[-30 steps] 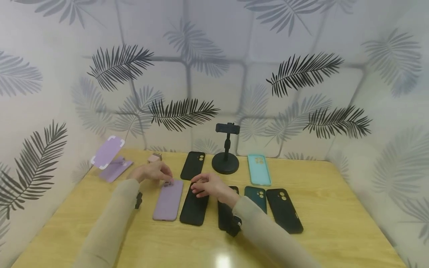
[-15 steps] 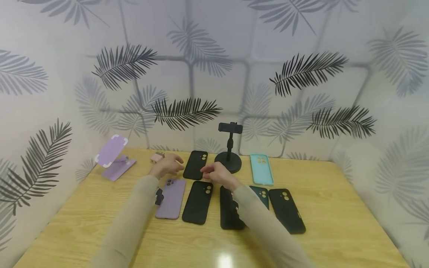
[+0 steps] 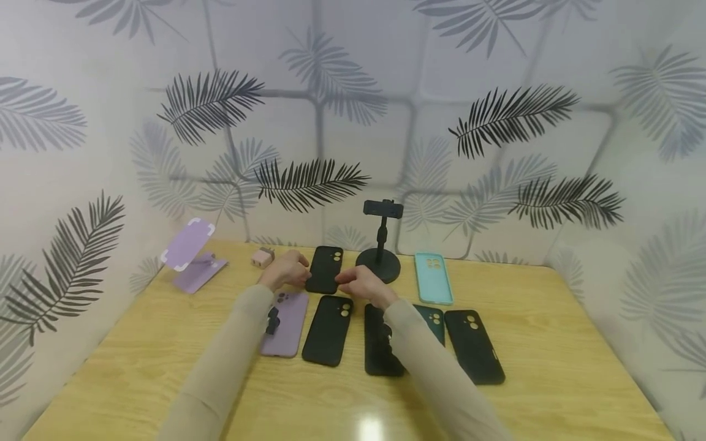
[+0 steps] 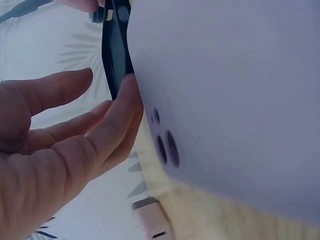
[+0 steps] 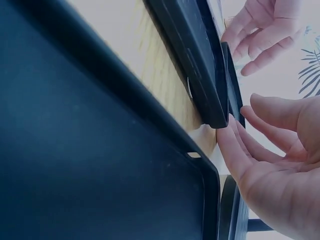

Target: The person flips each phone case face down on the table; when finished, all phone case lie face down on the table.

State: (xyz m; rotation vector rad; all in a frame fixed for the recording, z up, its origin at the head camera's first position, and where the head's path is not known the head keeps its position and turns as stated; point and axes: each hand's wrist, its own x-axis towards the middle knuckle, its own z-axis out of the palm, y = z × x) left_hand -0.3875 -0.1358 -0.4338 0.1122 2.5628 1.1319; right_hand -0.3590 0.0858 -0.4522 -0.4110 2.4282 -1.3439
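Note:
A black phone case [image 3: 324, 269] lies in the back row, between my two hands. My left hand [image 3: 285, 269] is at its left edge; in the left wrist view the fingertips touch the case's side, with the thumb [image 4: 65, 90] held apart. On the other side, my right hand [image 3: 365, 285] has its fingertips at the right edge, thumb raised in the right wrist view. Neither hand has closed round the case. Nearer me lie a lilac phone case [image 3: 289, 331] under the left wrist and another black phone case [image 3: 328, 331].
A black phone stand [image 3: 379, 263] stands behind my right hand. A turquoise case [image 3: 434, 278] is right of it, with a dark teal case [image 3: 432, 320] and black cases [image 3: 474, 346] in front. At left are a pink charger [image 3: 262, 257] and a lilac stand [image 3: 190, 245].
Both hands have moved from the lilac case and the front black case to the two sides of the back black case. The view has shifted slightly, and the cases keep their places.

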